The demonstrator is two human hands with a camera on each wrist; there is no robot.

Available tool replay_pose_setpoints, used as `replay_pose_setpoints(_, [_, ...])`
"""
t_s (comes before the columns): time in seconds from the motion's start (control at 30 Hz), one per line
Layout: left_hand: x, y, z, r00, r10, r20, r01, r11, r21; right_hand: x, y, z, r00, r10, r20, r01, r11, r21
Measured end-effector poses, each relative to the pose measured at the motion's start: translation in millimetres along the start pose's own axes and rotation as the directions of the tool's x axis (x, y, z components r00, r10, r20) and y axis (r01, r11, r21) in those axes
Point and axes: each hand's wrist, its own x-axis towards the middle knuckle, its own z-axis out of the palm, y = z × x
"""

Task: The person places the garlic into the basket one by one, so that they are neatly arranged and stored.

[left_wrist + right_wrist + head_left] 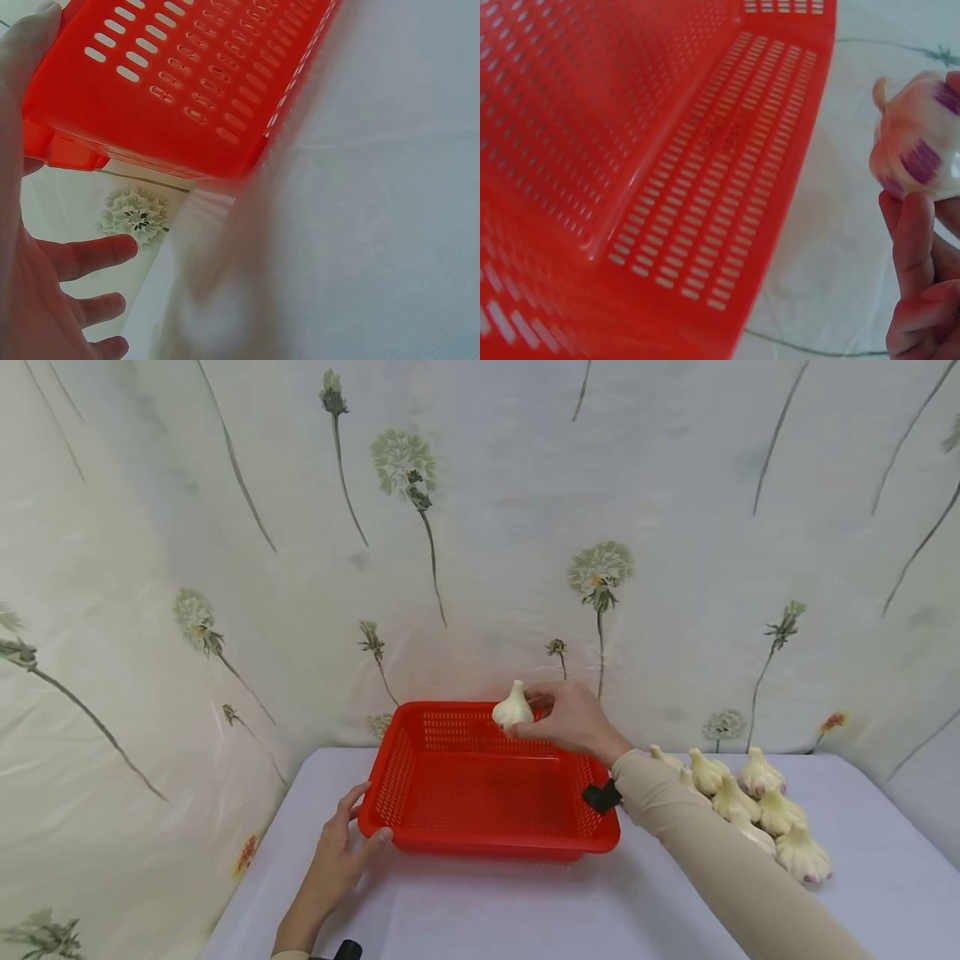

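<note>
My right hand pinches a white garlic bulb above the far side of a red plastic basket. Purple patches show on the bulb's skin in the right wrist view, where fingertips press against it. At the basket's near left corner, my left hand holds the rim between thumb and index finger. Its other fingers stick out away from the perforated wall in the left wrist view. Inside the basket, the visible floor is bare red plastic.
Several more garlic bulbs lie grouped on the white tabletop, right of the basket and partly behind the right sleeve. A dandelion-print cloth hangs behind the table.
</note>
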Motion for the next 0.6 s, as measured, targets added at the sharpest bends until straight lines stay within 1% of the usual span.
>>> replay_pose_setpoints(0.1, [-1.1, -1.7, 3.1, 0.999, 0.033, -0.026, -0.033, 0.999, 0.023, 5.9, -1.3, 5.8, 1.000, 0.003, 0.012, -0.003, 1.000, -0.011])
replay_pose_setpoints(0.17, [-1.5, -3.0, 1.9, 0.999, 0.035, -0.033, -0.034, 0.999, 0.033, 11.0, -2.5, 12.0, 1.000, -0.004, 0.021, 0.004, 1.000, -0.002])
replay_pose_setpoints(0.37, [-0.9, -3.3, -1.4, 1.000, 0.002, -0.010, -0.002, 1.000, 0.019, 22.5, 3.0, 37.8, 0.999, -0.008, 0.054, 0.004, 0.998, 0.067])
replay_pose_setpoints(0.47, [0.1, -2.5, -1.8, 1.000, -0.020, -0.001, 0.020, 1.000, 0.011, 27.9, 7.3, 52.1, 0.997, -0.009, 0.073, 0.004, 0.997, 0.073])
replay_pose_setpoints(0.6, [0.9, -1.3, -0.8, 0.999, -0.052, 0.010, 0.052, 0.999, -0.004, 35.9, 9.8, 70.0, 0.997, -0.015, 0.077, 0.009, 0.997, 0.083])
